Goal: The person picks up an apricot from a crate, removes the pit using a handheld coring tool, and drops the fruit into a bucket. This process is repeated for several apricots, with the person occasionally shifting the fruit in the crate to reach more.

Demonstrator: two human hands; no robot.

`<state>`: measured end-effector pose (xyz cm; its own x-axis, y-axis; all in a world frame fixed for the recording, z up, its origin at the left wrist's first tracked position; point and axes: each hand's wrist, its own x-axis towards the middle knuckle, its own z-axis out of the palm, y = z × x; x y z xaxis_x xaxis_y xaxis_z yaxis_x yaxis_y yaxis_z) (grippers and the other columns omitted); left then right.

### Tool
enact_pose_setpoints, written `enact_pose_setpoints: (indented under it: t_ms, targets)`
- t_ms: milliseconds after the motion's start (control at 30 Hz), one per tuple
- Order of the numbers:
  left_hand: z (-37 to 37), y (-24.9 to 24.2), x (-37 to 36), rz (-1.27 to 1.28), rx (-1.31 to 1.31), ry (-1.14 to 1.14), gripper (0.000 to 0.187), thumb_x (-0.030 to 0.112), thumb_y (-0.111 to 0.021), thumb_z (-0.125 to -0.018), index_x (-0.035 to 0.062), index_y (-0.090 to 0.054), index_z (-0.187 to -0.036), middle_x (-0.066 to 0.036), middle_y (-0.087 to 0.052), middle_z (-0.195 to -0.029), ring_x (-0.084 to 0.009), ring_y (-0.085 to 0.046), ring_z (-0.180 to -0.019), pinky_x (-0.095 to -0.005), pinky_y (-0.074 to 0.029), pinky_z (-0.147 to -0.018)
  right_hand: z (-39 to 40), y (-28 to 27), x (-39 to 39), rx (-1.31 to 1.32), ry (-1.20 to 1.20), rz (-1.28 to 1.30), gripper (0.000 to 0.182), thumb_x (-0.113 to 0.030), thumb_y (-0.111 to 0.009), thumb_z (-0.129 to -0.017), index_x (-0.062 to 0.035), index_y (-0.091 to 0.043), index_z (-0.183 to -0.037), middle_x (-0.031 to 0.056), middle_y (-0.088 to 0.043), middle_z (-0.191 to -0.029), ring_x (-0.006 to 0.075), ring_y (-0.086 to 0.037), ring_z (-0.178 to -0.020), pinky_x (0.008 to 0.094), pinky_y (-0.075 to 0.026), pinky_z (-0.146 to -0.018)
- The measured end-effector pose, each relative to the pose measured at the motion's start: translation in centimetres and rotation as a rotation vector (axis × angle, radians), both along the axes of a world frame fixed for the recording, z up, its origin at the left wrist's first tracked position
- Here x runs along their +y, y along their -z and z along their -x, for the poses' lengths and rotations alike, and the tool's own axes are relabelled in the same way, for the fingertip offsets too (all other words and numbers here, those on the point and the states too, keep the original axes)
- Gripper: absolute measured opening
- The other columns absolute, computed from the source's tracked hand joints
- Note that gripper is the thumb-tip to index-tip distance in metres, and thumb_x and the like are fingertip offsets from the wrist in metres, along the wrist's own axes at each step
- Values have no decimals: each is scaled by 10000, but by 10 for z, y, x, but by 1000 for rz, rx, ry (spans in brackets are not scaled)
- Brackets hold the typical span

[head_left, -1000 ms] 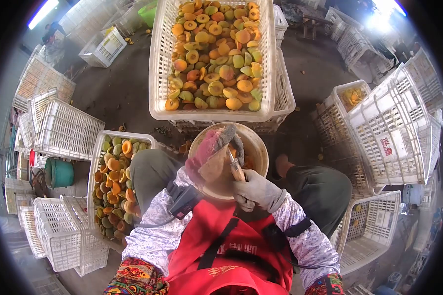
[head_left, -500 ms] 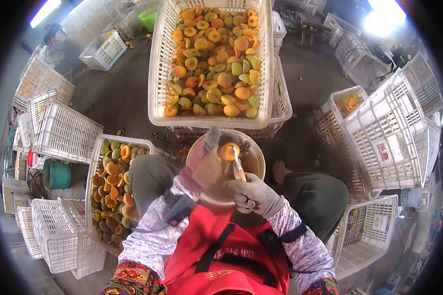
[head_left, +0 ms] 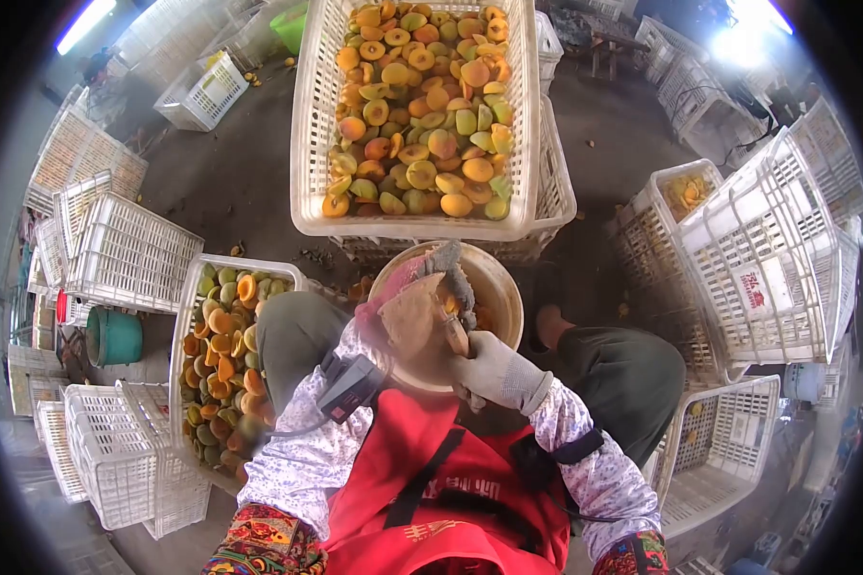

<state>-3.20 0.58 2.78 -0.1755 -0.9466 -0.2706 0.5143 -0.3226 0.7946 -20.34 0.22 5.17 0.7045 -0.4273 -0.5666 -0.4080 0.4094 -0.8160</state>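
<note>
Dark floor (head_left: pixel 604 125) spreads beneath everything, its outer parts lost in the lens's black, curved border. At twelve o'clock a large rectangular crate (head_left: pixel 412 226) of whitish slotted plastic sits on others, its far end cut off by the upper edge; smooth, rounded fruit halves (head_left: pixel 422 110), green to orange, are heaped inside. Between two and three o'clock stand pale latticed crates (head_left: pixel 750 268), one marked in red. Near nine o'clock a smaller crate (head_left: pixel 249 261) of mixed fruit lies against the person's left knee (head_left: pixel 297 331). A red apron (head_left: pixel 422 460) covers the lap at six o'clock. In the centre, a round, stained, pale bucket (head_left: pixel 501 287) stands between the knees, just below the big crate's near edge; most of its inside is hidden by the hands, though its rim shows at two o'clock, and dark floor runs beyond it between the crates. The left hand (head_left: pixel 412 311), in a patched glove with rough grey fingers, curves over the bucket; how tightly those fingers close cannot be told. The right hand (head_left: pixel 508 372), in pale knit, grips a wooden-handled tool (head_left: pixel 457 337), its tip hard to make out. Beside that tip, at the left fingers, shows an orange fruit piece (head_left: pixel 451 305), mostly hidden.
</note>
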Motion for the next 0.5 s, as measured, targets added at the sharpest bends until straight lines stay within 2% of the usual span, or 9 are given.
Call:
enact_pose_setpoints:
  t_ms: [67,133,267,333,367,400,433,467,500]
  targets:
    - [-4,10,0,-22,64,-33,410,437,-494,-952,63,-553,-794,-102,-595,-714,-244,-604,-612,-338,-513,-579,1,-4,2,-31,26,-42,144,-105,-509,-812,8,-543,-729,66,-548,-569,138,-522,-424,265,-425,-402]
    - [-6,25,0,-61,147,-103,406,435,-497,-951,66,-553,-793,-100,-595,-711,-244,-605,-609,-337,-515,-581,5,9,6,-120,2,-243,155,-98,-516,-827,5,-541,-714,71,-548,-569,146,-509,-410,277,-407,-389]
    - [-9,59,-5,-196,300,-327,397,431,-502,-949,70,-552,-791,-97,-595,-707,-243,-607,-604,-335,-518,-586,1,11,10,-125,16,-170,177,-187,-543,-857,-36,-519,-768,11,-479,-541,123,-467,-407,276,-389,-393]
    - [-13,74,-11,-272,343,-457,393,429,-505,-948,73,-552,-789,-95,-596,-704,-242,-607,-601,-334,-520,-588,-5,1,4,-194,225,-346,175,-182,-555,-859,-37,-520,-768,16,-488,-552,125,-474,-408,275,-387,-392]
    - [-16,81,-14,-298,347,-513,391,428,-507,-947,74,-552,-789,-94,-596,-703,-242,-608,-600,-333,-521,-589,-2,7,0,-215,170,-457,164,-179,-562,-867,-25,-542,-818,29,-511,-574,139,-482,-411,283,-392,-396]
    - [-19,89,-18,-310,344,-555,388,427,-508,-947,75,-552,-788,-93,-596,-702,-241,-608,-598,-333,-522,-590,0,10,-3,-216,165,-448,164,-179,-562,-867,-25,-542,-818,29,-511,-574,139,-482,-411,283,-392,-396]
    - [-28,98,-22,-302,345,-561,388,427,-508,-947,75,-552,-788,-93,-596,-702,-241,-608,-598,-333,-522,-590,-1,7,-4,-114,105,-276,159,-168,-557,-874,-27,-521,-810,36,-515,-566,144,-495,-409,286,-396,-385]
    - [-44,112,-25,-165,154,-663,354,408,-525,-937,77,-565,-819,-90,-608,-745,-249,-618,-649,-356,-529,-634,0,4,-4,-14,47,-106,159,-158,-552,-882,-29,-500,-802,43,-519,-558,149,-508,-406,289,-401,-373]
    - [-62,122,-26,-30,-41,-754,323,390,-542,-928,79,-578,-849,-87,-621,-788,-257,-627,-699,-379,-537,-678,4,1,-2,-50,-1,-14,192,-187,-551,-887,-16,-505,-811,84,-561,-565,210,-558,-423,341,-458,-419]
